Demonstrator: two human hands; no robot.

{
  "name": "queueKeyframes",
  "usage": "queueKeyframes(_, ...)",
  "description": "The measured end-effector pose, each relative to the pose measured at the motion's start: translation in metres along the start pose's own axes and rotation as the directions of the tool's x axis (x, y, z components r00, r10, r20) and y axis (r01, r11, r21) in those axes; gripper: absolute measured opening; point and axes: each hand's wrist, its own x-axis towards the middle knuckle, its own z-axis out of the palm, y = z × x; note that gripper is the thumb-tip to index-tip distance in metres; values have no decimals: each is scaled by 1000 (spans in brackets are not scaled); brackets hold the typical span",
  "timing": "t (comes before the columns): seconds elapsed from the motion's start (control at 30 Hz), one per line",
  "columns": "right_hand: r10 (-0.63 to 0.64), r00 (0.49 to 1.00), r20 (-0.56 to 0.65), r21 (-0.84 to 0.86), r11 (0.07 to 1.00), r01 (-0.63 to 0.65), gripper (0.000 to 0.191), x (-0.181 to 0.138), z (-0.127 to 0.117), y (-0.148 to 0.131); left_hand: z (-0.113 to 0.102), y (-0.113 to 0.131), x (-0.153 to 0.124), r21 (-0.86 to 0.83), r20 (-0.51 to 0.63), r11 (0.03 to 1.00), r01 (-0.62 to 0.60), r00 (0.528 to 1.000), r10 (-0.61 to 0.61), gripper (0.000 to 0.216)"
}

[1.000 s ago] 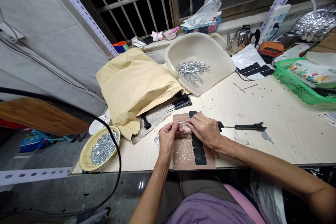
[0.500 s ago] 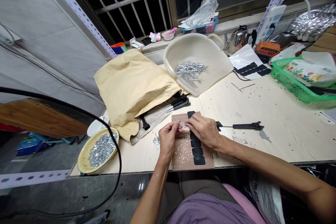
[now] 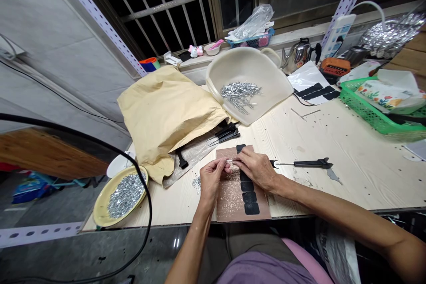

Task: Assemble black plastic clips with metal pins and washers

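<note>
My left hand [image 3: 212, 179] pinches the left end of a thin silvery metal rod [image 3: 230, 160]. The fingers of my right hand [image 3: 258, 169] are closed on the rod's other end, which they hide. Both hands are above a brown board [image 3: 228, 204] that bears a column of black rounded-square pads [image 3: 249, 197]. Right of my right hand lies a tool with a thin metal shaft and black handle [image 3: 309, 163]; its left end is partly behind the hand. Small silvery bits [image 3: 196, 183] are scattered by my left wrist.
A yellow bowl [image 3: 100, 217] of small metal pieces stands at the left edge. Behind are a large tan paper bag [image 3: 163, 115] with black-handled tools [image 3: 228, 133] at its mouth, and a white scoop-shaped basin [image 3: 276, 93] holding metal rods. A green basket [image 3: 369, 113] stands right.
The camera view has shifted slightly. Both hands keep the rod between them over the board, with hardly any change in their grip.
</note>
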Motion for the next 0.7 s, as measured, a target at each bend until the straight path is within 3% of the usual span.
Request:
queueKeyframes(0.23,22,999,39,215,976,-30,20,-4,-6,19,1,-2,0,68,77,997,46,996,-52,38)
queueKeyframes(0.33,32,999,35,145,989,-37,21,3,-10,45,1,-4,-1,94,19,993,77,997,-79,59)
queueKeyframes(0.43,16,999,43,12,1000,-16,24,9,-8,68,0,-9,-2,254,-33,967,37,999,-29,62)
queueKeyframes(0.57,-132,990,56,-37,990,134,28,-7,1,72,-1,-20,-4,529,-36,841,-116,987,159,51)
queueKeyframes(0.7,-445,882,153,64,895,441,28,-24,4,62,-1,-27,-6,643,-4,743,-186,969,245,47)
